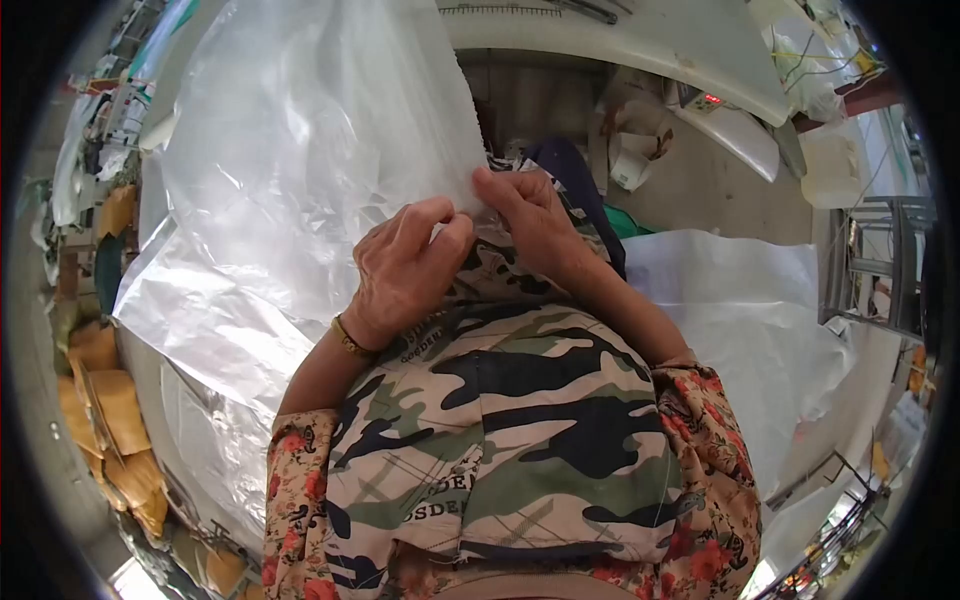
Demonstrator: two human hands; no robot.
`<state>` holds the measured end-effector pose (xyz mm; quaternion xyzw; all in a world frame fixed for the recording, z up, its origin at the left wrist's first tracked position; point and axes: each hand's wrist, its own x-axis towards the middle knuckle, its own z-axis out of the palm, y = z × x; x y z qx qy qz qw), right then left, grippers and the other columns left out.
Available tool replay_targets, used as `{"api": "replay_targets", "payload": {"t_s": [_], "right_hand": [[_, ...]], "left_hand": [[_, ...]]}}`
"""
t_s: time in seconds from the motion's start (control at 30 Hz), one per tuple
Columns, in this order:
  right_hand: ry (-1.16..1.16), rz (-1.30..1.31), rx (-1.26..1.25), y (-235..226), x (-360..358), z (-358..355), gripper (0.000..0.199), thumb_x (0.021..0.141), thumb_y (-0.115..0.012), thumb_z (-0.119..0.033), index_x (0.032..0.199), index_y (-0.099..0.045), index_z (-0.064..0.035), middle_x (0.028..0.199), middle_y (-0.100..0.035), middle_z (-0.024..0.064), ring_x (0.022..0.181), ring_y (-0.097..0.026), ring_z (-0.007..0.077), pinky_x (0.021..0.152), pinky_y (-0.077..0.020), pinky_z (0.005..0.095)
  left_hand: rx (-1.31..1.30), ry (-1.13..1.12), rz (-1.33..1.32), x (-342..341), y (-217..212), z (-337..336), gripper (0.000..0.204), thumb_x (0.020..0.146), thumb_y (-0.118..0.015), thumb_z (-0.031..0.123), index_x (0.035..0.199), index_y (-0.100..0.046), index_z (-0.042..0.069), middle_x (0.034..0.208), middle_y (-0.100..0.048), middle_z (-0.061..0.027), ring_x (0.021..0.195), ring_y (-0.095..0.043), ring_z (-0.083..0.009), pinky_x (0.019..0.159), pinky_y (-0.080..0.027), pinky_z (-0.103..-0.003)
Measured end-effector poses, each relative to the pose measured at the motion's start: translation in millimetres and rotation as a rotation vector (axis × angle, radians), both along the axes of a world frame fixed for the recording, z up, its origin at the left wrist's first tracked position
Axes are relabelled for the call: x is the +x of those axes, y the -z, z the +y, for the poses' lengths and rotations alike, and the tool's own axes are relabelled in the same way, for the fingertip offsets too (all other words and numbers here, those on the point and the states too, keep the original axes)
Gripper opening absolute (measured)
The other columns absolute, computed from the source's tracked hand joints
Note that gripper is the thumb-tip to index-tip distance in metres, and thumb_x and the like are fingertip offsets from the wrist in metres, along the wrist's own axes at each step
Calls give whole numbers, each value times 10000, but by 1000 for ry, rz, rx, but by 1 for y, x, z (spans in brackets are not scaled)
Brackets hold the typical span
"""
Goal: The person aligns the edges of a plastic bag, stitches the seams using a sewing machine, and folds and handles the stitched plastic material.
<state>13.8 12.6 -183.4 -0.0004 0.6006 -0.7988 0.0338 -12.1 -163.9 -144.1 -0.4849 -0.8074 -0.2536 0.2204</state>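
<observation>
A large sheet of clear, shiny plastic film (270, 130) spreads from the work table down to my lap, its right edge running toward my hands. My left hand (415, 255) is closed, fingers curled in on the lower corner of the film. Close beside it, my right hand (525, 215) pinches the same edge between thumb and fingers. The two hands nearly meet above my camouflage-patterned apron (500, 400). What lies inside the curled left fingers is partly hidden.
A pale work table (640, 30) crosses the far side, with a white machine part (730, 140) below it. More plastic film (740, 340) lies to the right, near a metal rack (875, 265). Brown cardboard pieces (115, 410) stand at the left.
</observation>
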Motion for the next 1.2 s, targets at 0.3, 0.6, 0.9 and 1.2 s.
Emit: {"api": "replay_targets", "payload": {"t_s": [0.3, 0.6, 0.9, 1.2], "right_hand": [[8, -25, 65, -1, 2, 1, 474, 993, -515, -332, 672, -611, 3, 610, -470, -70, 578, -361, 34, 486, -289, 241], [42, 32, 51, 9, 1, -5, 481, 991, -512, -337, 656, -574, 3, 597, -467, -56, 570, -370, 44, 476, -296, 257], [24, 1, 36, 2, 2, -1, 484, 986, -524, -337, 658, -573, 15, 606, -472, -62, 584, -375, 36, 492, -310, 246], [33, 11, 89, 9, 2, -1, 481, 992, -518, -327, 650, -572, 7, 598, -446, -69, 592, -357, 31, 486, -295, 246]], "left_hand": [[-91, 171, -11, 4, -5, 0, 242, 729, -754, 158, 897, -602, 75, 862, -544, -41, 718, -619, -189, 573, -501, -308], [-37, 44, 44, 2, -3, 5, 230, 739, -734, 120, 926, -614, 60, 868, -550, -50, 697, -604, -190, 589, -503, -302], [-59, 196, 45, 8, -9, 1, 233, 738, -749, 150, 914, -627, 58, 849, -556, -49, 677, -594, -174, 553, -488, -282], [-91, 87, 110, 6, -3, -4, 297, 676, -707, 119, 955, -640, 44, 918, -578, -49, 696, -587, -169, 575, -488, -260]]}}
